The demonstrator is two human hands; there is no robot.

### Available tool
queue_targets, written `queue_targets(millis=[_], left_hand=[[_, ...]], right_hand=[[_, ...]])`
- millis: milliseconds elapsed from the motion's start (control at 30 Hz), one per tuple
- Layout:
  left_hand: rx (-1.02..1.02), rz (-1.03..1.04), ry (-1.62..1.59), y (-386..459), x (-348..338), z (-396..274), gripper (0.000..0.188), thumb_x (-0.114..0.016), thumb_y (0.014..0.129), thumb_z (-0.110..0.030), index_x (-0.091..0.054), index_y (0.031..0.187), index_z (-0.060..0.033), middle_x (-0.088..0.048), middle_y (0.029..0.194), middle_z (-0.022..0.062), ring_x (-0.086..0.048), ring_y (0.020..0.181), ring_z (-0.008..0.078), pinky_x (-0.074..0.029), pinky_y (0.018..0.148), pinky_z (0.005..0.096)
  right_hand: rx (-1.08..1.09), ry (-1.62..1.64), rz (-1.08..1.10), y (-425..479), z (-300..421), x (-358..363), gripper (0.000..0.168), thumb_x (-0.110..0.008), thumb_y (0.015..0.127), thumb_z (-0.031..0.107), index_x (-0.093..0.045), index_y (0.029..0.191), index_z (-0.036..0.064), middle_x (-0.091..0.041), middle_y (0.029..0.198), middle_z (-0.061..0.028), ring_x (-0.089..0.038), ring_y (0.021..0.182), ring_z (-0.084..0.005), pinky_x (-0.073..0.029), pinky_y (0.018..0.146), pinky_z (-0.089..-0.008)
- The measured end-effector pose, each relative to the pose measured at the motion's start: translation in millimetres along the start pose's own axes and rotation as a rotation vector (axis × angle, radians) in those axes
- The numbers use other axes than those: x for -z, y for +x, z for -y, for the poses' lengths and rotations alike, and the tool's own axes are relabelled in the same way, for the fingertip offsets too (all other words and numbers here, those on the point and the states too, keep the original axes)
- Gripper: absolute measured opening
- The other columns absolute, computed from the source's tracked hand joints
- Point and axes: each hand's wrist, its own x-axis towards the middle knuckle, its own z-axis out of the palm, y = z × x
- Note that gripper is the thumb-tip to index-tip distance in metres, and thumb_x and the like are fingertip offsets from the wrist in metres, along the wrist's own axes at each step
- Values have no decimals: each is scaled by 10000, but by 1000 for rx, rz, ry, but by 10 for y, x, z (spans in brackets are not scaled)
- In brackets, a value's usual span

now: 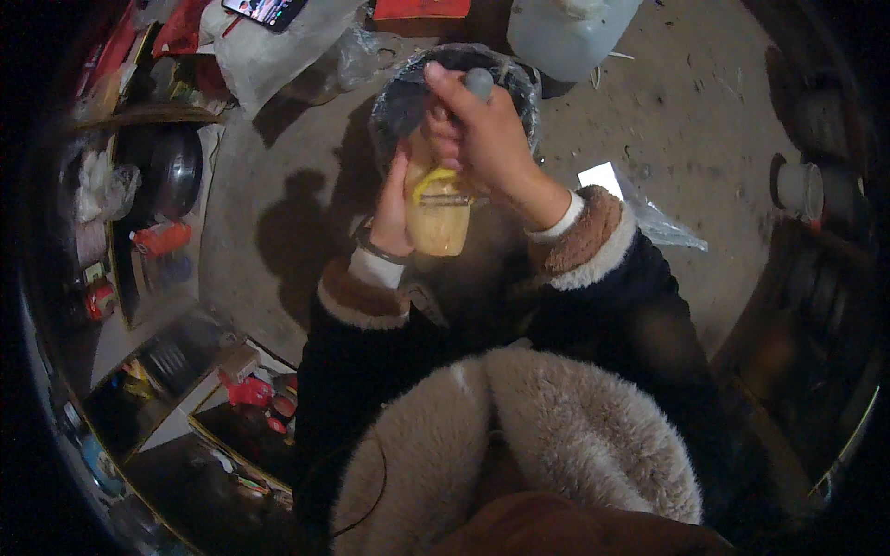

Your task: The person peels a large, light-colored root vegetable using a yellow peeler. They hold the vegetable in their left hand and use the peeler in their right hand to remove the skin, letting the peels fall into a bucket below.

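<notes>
My right hand (476, 132) is closed round the grey handle (478, 83) of a tool whose working end I cannot make out. Just below it is a pale yellow piece (438, 229), perhaps a peeled vegetable or fruit, with a bright yellow strip (434, 179) across its upper part. My left hand (396, 201) holds this piece from its left side; its fingers are partly hidden. Behind and under both hands stands a bin lined with dark plastic (396, 115).
Shelves (160, 118) with packets line the left side. A white plastic bag (278, 48) bears a phone (268, 10). A translucent jug (573, 35) stands beyond the bin, beside a red box (421, 10). A clear plastic bag (660, 222) lies on the floor at right.
</notes>
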Motion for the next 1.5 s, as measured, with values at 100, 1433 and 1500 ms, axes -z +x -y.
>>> queue_targets(millis=[100, 1433, 1500], left_hand=[[106, 116, 118, 8, 158, -5, 664, -249, 947, -597, -457, 1291, -68, -613, 1116, 142, -633, 945, 262, -516, 830, 391], [-122, 92, 469, -221, 106, 27, 546, -602, 876, -198, -363, 1341, -41, -549, 1201, 142, -579, 1053, 246, -476, 905, 377], [-147, 81, 519, -216, 44, 4, 610, -642, 814, -87, -348, 1347, -39, -539, 1215, 129, -552, 1101, 236, -457, 935, 372]], right_hand=[[143, -17, -122, 176, 104, 133, 386, -632, 882, 363, -468, 654, 99, -440, 542, 15, -405, 438, -69, -309, 389, -221], [142, 199, -124, 100, 136, 55, 416, -555, 914, 449, -400, 705, 125, -315, 557, 35, -282, 448, -75, -218, 404, -226], [206, 128, -194, 117, 132, 65, 400, -562, 915, 431, -400, 702, 134, -328, 553, 34, -298, 446, -74, -226, 397, -227]])
